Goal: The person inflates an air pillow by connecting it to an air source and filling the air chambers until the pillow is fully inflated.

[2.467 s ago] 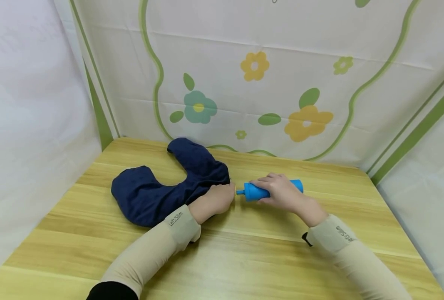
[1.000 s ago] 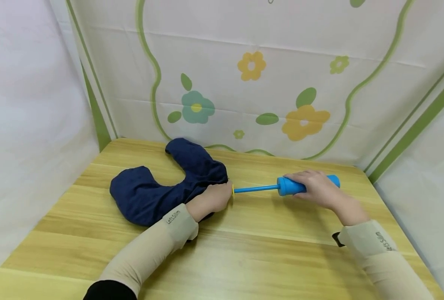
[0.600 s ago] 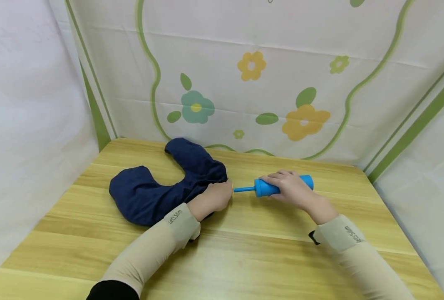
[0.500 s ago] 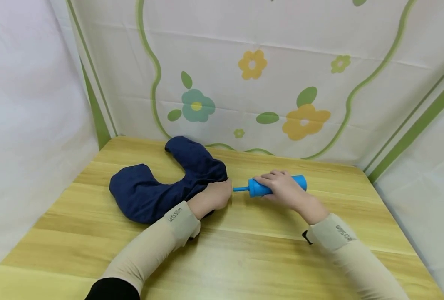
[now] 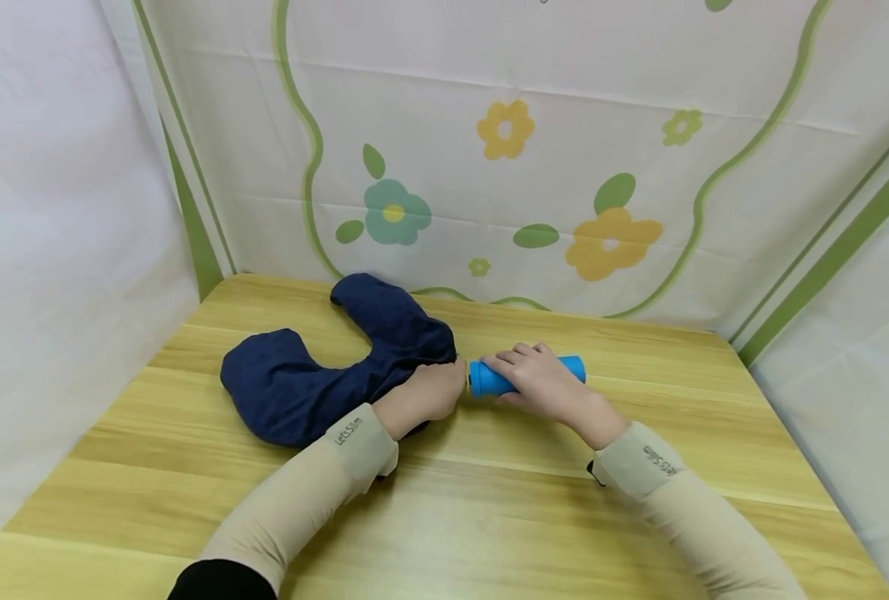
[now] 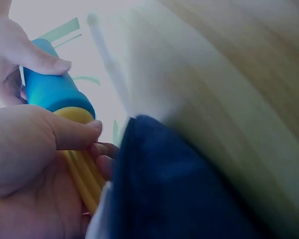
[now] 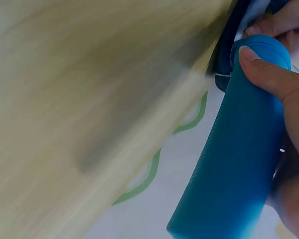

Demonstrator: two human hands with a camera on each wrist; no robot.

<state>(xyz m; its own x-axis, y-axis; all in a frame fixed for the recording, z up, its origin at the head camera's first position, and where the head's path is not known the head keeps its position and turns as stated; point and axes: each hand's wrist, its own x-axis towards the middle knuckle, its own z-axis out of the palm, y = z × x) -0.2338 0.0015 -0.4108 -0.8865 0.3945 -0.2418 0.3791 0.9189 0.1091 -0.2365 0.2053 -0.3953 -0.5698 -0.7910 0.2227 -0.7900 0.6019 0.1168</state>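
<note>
A navy U-shaped neck pillow (image 5: 279, 392) lies on the wooden table, its curved outer side toward the hands. At that edge my left hand (image 5: 429, 393) grips the yellow handle end (image 6: 75, 114) of a hand pump, thumb and fingers wrapped round it, beside the navy fabric (image 6: 164, 184). My right hand (image 5: 545, 385) holds the blue barrel (image 7: 234, 134) of the pump from above, thumb along its side near the collar. The barrel is pushed up close to the yellow end, and no blue rod shows between them. The pump's nozzle is hidden.
The wooden table (image 5: 489, 517) reaches back to a white cloth wall (image 5: 444, 108) printed with flowers. White cloth also hangs at the left and right sides. Both wrists wear beige bands over light sleeves.
My right hand slid the barrel far right, baring a long blue rod, then brought it back left against the yellow end. My left hand and the pillow have stayed almost in place.
</note>
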